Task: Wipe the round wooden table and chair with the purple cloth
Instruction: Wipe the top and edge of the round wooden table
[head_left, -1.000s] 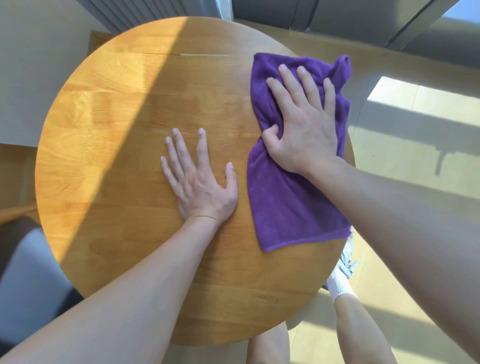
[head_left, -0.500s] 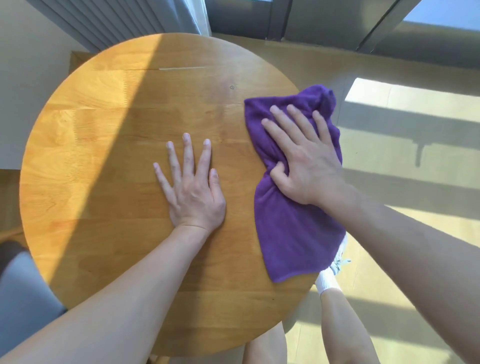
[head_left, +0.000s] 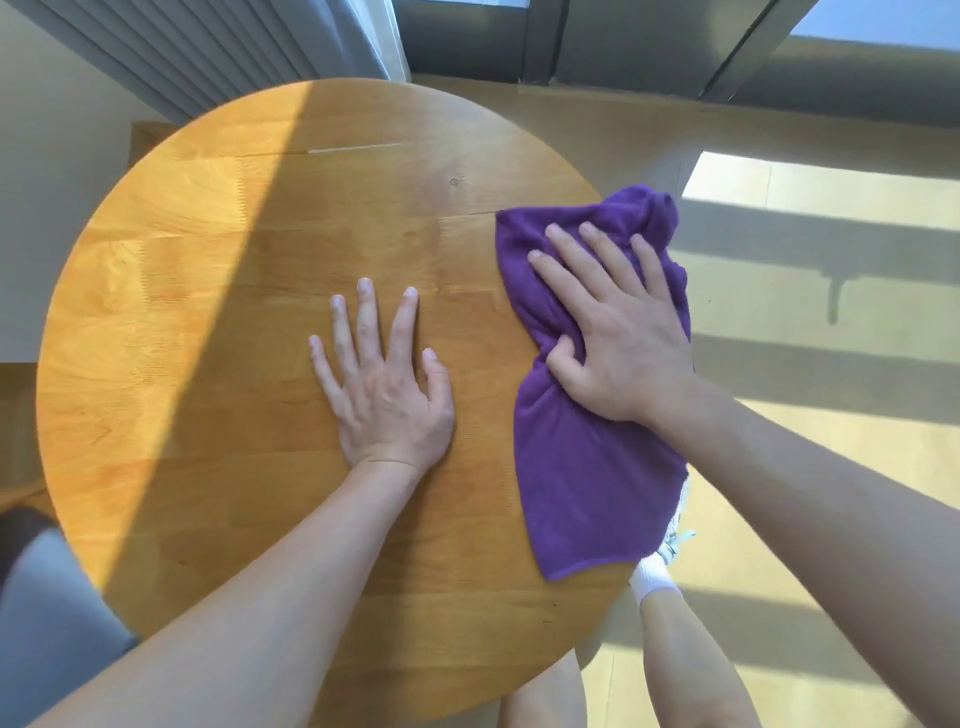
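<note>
Round wooden bench (head_left: 208, 364), half sunlit. Purple cloth (head_left: 587, 467) lies at the bench's right edge, its lower corner hanging past the rim. Right hand (head_left: 618, 338) presses flat on the cloth, fingers spread, thumb tucked into a fold. Left hand (head_left: 384, 384) rests spread-fingered, palm down, mid-bench, just left of the cloth.

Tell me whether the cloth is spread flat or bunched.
Bunched. The cloth is gathered into folds under the right hand and crumpled at its far end; only the near part lies fairly flat on the table.

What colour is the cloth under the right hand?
Purple; the soft cloth under the right hand shows best in the head view.
</note>
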